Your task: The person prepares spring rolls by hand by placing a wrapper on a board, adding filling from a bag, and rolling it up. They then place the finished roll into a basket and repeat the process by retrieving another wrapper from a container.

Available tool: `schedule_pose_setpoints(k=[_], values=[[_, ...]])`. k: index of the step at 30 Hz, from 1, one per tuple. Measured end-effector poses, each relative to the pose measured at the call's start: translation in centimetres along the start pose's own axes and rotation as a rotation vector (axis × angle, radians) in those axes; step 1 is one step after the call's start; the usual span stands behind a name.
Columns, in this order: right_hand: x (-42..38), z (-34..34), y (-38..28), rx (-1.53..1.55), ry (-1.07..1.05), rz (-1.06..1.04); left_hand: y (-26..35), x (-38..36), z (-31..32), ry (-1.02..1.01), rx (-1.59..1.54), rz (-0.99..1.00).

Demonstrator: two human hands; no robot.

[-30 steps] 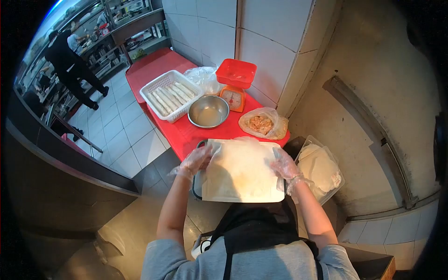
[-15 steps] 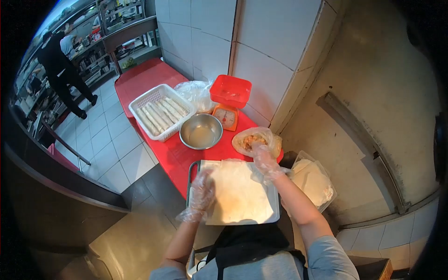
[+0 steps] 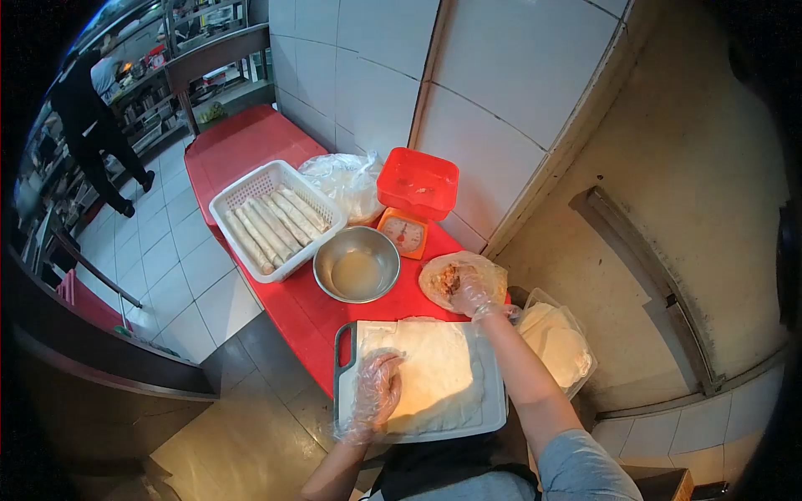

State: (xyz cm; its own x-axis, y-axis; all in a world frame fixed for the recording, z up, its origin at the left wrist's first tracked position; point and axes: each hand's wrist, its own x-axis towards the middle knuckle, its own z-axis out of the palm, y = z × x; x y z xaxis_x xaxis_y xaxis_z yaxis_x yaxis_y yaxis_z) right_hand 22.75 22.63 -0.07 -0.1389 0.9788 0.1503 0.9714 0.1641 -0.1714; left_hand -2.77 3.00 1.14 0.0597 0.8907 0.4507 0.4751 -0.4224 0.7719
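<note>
The gloved right hand (image 3: 469, 294) reaches into the plastic bag (image 3: 483, 271) of orange filling on the red counter (image 3: 309, 311), fingers curled into it; whether they grip any cannot be told. The gloved left hand (image 3: 376, 394) lies flat, fingers spread, on the pale wrapper (image 3: 439, 367) covering the cutting board (image 3: 494, 409). The white basket (image 3: 230, 209) holds about 6 finished rolls (image 3: 271, 224); the steel bowl (image 3: 357, 264) holds liquid.

Single head-worn view with a wide fisheye lens, looking steeply down and forward from above the wearer's chest. The cutting board (image 3: 493, 407) lies nearest, at lower centre; the red table (image 3: 242, 150) runs away to the far left toward a tiled floor (image 3: 180, 267); a tiled wall (image 3: 468, 92) closes the right. Dark vignette rings the corners.
</note>
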Motion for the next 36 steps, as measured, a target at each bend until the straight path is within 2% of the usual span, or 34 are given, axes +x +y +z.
schedule_pose_setpoints(k=[1,4,7,10,13,16,19,22,25,28,31,36], values=[[0.4,0.1,0.4,0.000,0.033,-0.047,0.1,0.2,-0.1,-0.004,-0.005,-0.001],[2.3,-2.1,-0.1,0.030,-0.328,0.036,0.4,0.4,-0.4,-0.013,-0.011,-0.008],[3.4,-4.0,-1.2,-0.043,-0.477,0.071,0.7,0.6,-0.7,-0.018,-0.007,-0.005],[3.7,-2.7,-0.4,0.022,-0.478,0.090,0.8,0.7,-0.7,-0.012,-0.013,0.011],[2.2,-1.2,0.3,0.082,-0.240,0.024,0.5,0.5,-0.5,-0.006,-0.003,0.019],[1.6,-2.3,0.1,-0.002,-0.151,-0.238,0.4,0.4,-0.4,0.004,-0.016,0.003],[0.7,-6.2,-1.0,0.088,-0.107,-0.317,0.4,0.4,-0.5,0.022,-0.027,0.012],[0.4,-5.4,0.7,-0.037,-0.217,-0.113,0.4,0.4,-0.5,0.031,-0.036,0.021],[0.2,-4.7,1.0,-0.171,-0.301,-0.035,0.4,0.6,-0.4,0.025,-0.049,0.026],[0.8,-3.7,0.7,-0.304,-0.304,-0.023,0.2,0.3,-0.5,0.020,-0.051,0.016],[1.0,-4.3,1.6,-0.260,-0.289,-0.132,0.0,0.2,-0.1,0.009,-0.057,0.006],[1.6,-3.3,2.5,-0.182,-0.265,-0.111,-0.2,0.2,-0.2,0.009,-0.047,0.036]])
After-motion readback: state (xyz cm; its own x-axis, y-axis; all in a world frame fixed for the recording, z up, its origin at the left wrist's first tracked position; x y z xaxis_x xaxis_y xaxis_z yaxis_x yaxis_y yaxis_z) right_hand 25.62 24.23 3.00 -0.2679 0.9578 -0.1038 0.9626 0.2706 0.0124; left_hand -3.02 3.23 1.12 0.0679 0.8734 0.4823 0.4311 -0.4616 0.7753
